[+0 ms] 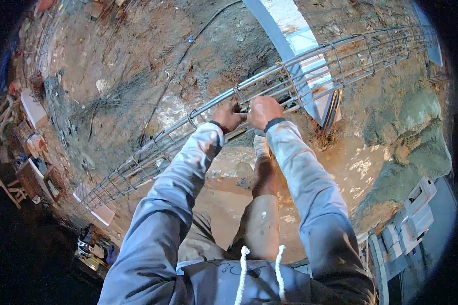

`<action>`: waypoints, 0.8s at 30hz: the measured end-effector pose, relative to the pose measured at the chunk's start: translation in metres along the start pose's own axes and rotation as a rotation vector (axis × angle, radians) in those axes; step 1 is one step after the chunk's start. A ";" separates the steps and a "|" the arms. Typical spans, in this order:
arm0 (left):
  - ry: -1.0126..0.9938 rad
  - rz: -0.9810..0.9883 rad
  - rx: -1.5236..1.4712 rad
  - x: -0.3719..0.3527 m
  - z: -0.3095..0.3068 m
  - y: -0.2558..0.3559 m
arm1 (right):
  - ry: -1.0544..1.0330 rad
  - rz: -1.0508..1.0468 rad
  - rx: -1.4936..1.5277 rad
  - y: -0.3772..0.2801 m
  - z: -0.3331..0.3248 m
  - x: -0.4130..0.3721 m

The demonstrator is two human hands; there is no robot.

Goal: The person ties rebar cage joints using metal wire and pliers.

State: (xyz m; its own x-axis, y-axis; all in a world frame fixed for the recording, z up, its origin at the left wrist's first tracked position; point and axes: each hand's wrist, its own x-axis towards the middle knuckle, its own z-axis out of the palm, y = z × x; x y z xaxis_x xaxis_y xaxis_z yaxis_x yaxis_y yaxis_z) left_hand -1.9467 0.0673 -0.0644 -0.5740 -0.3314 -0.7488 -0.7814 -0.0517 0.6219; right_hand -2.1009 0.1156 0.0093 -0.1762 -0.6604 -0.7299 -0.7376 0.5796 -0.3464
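A long rebar cage (188,122) of steel bars and square stirrups runs diagonally from lower left to upper right. My left hand (229,116) is closed at its middle, with the fingers curled in among the bars. Right beside it, my right hand (264,112) is closed in a fist over the same stretch of bars. Between the two hands shows a small dark bit too small to name. What the fingers grip is hidden by the hands. One stirrup (238,95) stands just above my left hand.
A pale beam or board (301,38) passes beneath the cage at upper right. Muddy, uneven ground (117,66) and a thin dark cable (180,61) lie beyond. A white block (102,213) sits under the cage's left end. Grey rubble (417,137) rises at right.
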 end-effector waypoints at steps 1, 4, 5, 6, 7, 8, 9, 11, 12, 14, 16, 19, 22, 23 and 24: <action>0.002 -0.002 -0.005 -0.006 -0.001 0.010 | -0.003 -0.002 -0.004 -0.007 -0.009 -0.001; 0.217 0.067 0.287 -0.018 -0.001 0.027 | -0.091 0.090 -0.035 -0.021 -0.017 0.003; 0.217 0.068 0.285 -0.019 0.001 0.028 | -0.091 0.091 -0.037 -0.025 -0.017 0.005; 0.268 0.046 0.363 -0.019 0.005 0.027 | -0.098 0.151 -0.019 -0.029 -0.018 0.007; 0.318 0.024 0.437 -0.019 0.009 0.027 | -0.106 0.212 -0.004 -0.031 -0.018 0.007; 0.292 0.012 0.467 -0.016 0.010 0.023 | -0.176 0.233 0.005 -0.029 -0.020 0.011; 0.291 0.013 0.460 -0.016 0.010 0.022 | -0.178 0.237 -0.002 -0.027 -0.019 0.013; 0.243 0.016 0.508 -0.015 0.010 0.021 | -0.187 0.305 0.083 -0.025 -0.017 0.015; 0.189 -0.062 0.515 -0.017 0.005 0.034 | -0.204 0.299 0.111 -0.024 -0.018 0.015; 0.212 -0.064 0.464 -0.025 -0.001 0.050 | -0.217 0.332 0.185 -0.026 -0.026 0.009; 0.239 -0.062 0.414 -0.025 -0.003 0.052 | -0.220 0.233 0.170 0.007 0.026 0.031; 0.177 -0.132 0.215 -0.004 -0.003 0.029 | -0.063 0.322 0.163 -0.002 0.026 0.019; -0.189 -0.120 -0.123 0.019 -0.014 0.006 | -0.001 0.191 -0.018 0.025 0.085 0.043; -0.191 -0.118 -0.124 0.018 -0.017 0.007 | -0.001 0.193 -0.020 0.024 0.082 0.041; -0.205 -0.081 -0.077 0.016 -0.022 0.012 | -0.005 0.193 0.023 0.020 0.074 0.036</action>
State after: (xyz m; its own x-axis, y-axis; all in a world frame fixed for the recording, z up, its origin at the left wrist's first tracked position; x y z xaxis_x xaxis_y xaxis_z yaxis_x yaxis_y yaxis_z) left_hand -1.9599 0.0411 -0.0634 -0.5538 -0.1252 -0.8231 -0.8107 -0.1443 0.5674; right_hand -2.0737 0.1382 -0.0674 -0.3100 -0.5336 -0.7869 -0.6751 0.7063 -0.2130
